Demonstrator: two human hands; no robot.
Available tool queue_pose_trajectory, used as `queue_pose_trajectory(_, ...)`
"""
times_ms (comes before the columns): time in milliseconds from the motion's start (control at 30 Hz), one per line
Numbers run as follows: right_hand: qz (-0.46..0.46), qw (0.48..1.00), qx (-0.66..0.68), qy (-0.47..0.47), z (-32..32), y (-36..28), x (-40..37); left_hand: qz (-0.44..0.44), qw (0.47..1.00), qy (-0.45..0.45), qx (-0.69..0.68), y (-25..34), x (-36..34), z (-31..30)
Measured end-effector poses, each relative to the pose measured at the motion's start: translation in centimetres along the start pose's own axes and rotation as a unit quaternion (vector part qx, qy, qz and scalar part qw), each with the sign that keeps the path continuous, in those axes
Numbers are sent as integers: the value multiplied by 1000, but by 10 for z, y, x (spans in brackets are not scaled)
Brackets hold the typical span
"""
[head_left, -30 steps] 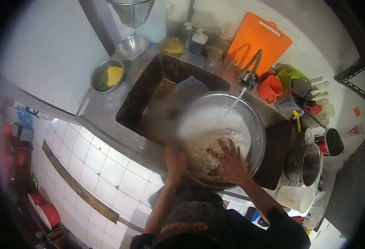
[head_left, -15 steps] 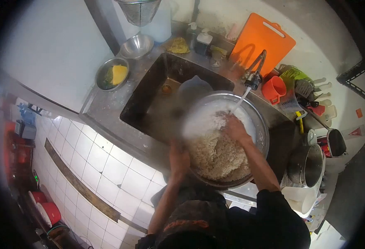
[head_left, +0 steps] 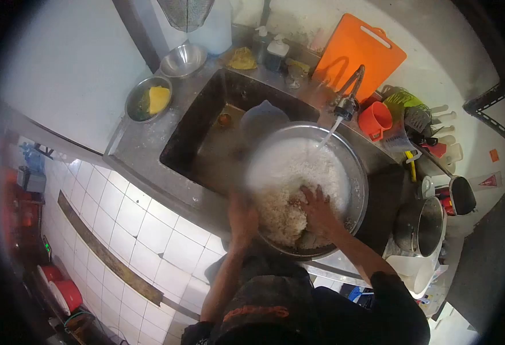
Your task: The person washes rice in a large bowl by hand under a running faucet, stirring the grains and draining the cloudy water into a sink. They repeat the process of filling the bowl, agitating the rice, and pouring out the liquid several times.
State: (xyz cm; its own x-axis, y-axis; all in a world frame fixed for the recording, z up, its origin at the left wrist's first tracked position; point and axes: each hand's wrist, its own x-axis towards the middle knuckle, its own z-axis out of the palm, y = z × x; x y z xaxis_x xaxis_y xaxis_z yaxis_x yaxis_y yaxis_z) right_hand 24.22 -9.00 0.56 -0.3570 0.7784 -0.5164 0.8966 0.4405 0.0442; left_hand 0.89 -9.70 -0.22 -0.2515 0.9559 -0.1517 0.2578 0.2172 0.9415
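Note:
A wide metal bowl (head_left: pixel 363 192) sits over the sink, holding wet rice (head_left: pixel 284 218) and cloudy white water. My right hand (head_left: pixel 319 214) is in the bowl with its fingers spread over the rice; nothing is gripped in it. At the bowl's near left side, my left hand (head_left: pixel 243 221) grips the rim, though its fingertips are hazy. Water runs from the tap (head_left: pixel 346 108) into the far part of the bowl. Some rice near the middle is blurred by a smear across the view.
Left of the bowl lies the dark sink basin (head_left: pixel 186 135), with a grey-blue container (head_left: pixel 264 119) inside. An orange cutting board (head_left: pixel 358 54) leans on the wall behind a red mug (head_left: pixel 375 121). Metal bowls (head_left: pixel 183 60) stand at the back left; a pot (head_left: pixel 418 227) is on the right.
My right hand has moved toward me, from under the water stream down onto the rice, and its fingers have spread. The rice has shifted and spread farther back. My left hand stays at the rim.

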Motion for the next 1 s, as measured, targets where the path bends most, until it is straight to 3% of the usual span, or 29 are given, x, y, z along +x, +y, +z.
queue_pose_trajectory(100,23,994,104,-16,-1,8,29,5,1000,-3,12,-10,-2,3)
queue_pose_trajectory(167,53,986,137,83,-5,10,39,24,999,23,22,-25,-3,6)
queue_pose_trajectory(233,51,978,160,120,-12,20,50,70,997,29,1,-21,-2,6)
queue_pose_trajectory(300,50,969,181,160,-19,31,62,36,999,4,2,-12,-4,2)
queue_pose_trajectory(367,144,954,223,137,-26,41,79,5,1000,-17,1,-8,-3,2)
queue_pose_trajectory(433,83,966,189,156,-45,58,78,-14,1000,-8,-1,-11,-4,3)
queue_pose_trajectory(500,88,937,333,47,-97,67,63,-19,1000,-4,-13,-10,-5,3)
queue_pose_trajectory(533,63,954,237,172,-73,80,81,-19,999,-4,-26,-7,-6,4)
queue_pose_trajectory(667,-17,931,335,146,-44,82,133,56,998,11,-7,-1,-6,5)
queue_pose_trajectory(733,122,956,262,48,-70,40,119,69,996,58,13,-13,-3,10)
queue_pose_trajectory(767,122,956,262,52,-68,37,115,73,995,59,13,-9,-2,10)
queue_pose_trajectory(833,32,942,326,78,-64,26,97,34,999,31,3,-1,-5,7)
queue_pose_trajectory(1000,-27,961,272,43,-25,18,53,33,999,30,-3,-2,-6,6)
